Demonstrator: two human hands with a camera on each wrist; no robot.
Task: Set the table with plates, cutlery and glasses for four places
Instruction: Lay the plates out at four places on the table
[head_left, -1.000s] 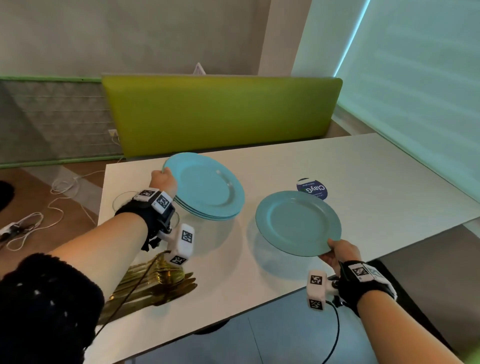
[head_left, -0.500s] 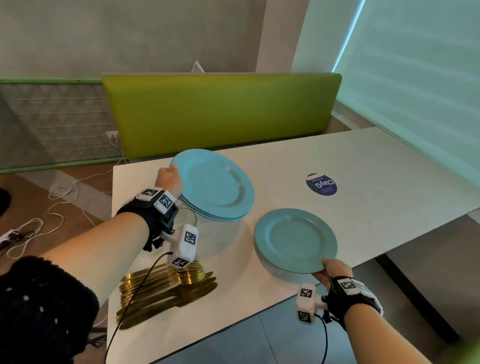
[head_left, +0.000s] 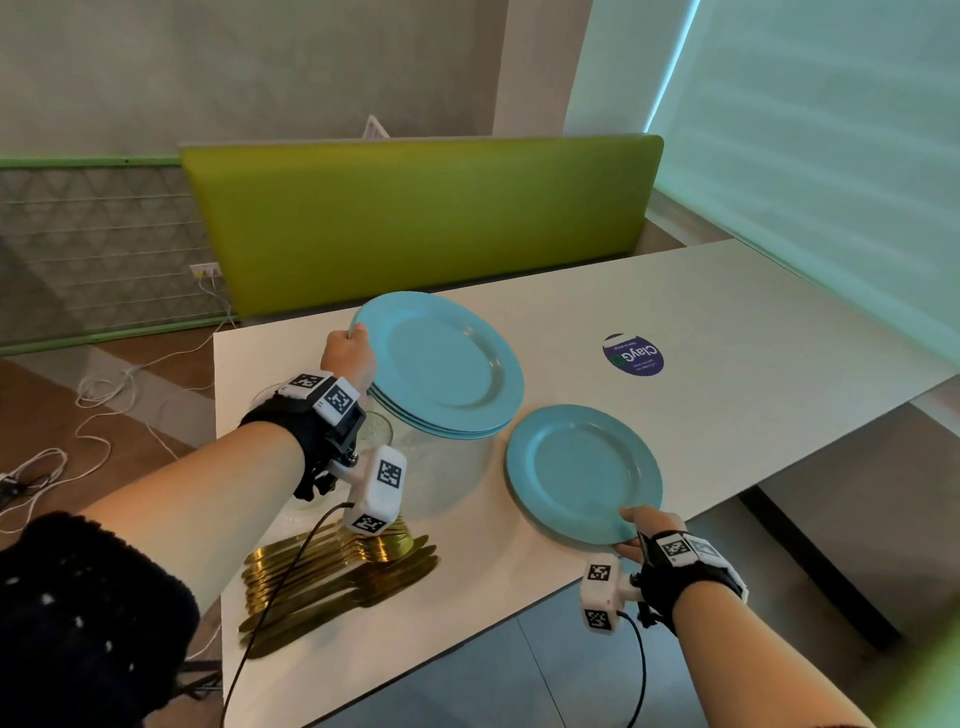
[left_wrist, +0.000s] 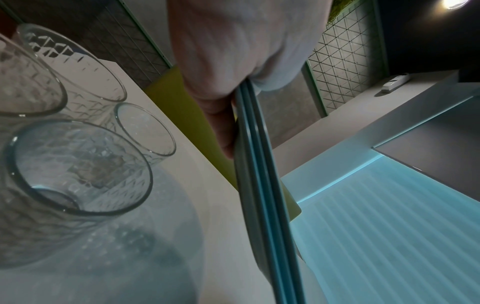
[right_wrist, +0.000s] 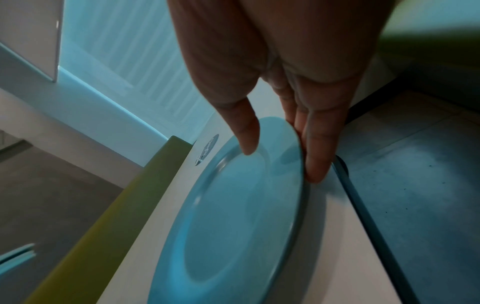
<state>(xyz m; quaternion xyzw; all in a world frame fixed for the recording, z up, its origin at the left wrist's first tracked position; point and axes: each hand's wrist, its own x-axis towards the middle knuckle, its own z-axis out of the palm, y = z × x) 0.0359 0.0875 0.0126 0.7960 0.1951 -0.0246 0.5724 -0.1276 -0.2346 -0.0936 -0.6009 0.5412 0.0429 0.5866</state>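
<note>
1. The left hand (head_left: 349, 354) grips the edge of a stack of blue plates (head_left: 447, 364). Its fingers are curled round the rim, and the stack is held up above the white desk (head_left: 727, 332).
2. In the left wrist view, three plate edges show, pressed together in that hand (left_wrist: 228, 67).
3. The right hand (head_left: 640, 531) pinches the near rim of a single blue plate (head_left: 582, 470). The thumb lies on top and the other fingers (right_wrist: 315, 156) are under the edge.
4. This single plate sits near the front edge of the desk, to the right of the stack. I cannot tell if it lies flat on the desk or is lifted a bit.
5. Clear glasses (left_wrist: 78, 164) stand on the desk under the left wrist, close together.
6. A pile of gold cutlery (head_left: 337, 577) lies on the desk near the front left corner.
7. A round dark blue sticker (head_left: 632, 354) is on the desk beyond the single plate.
8. A green bench back (head_left: 415, 218) stands behind the desk.
</note>
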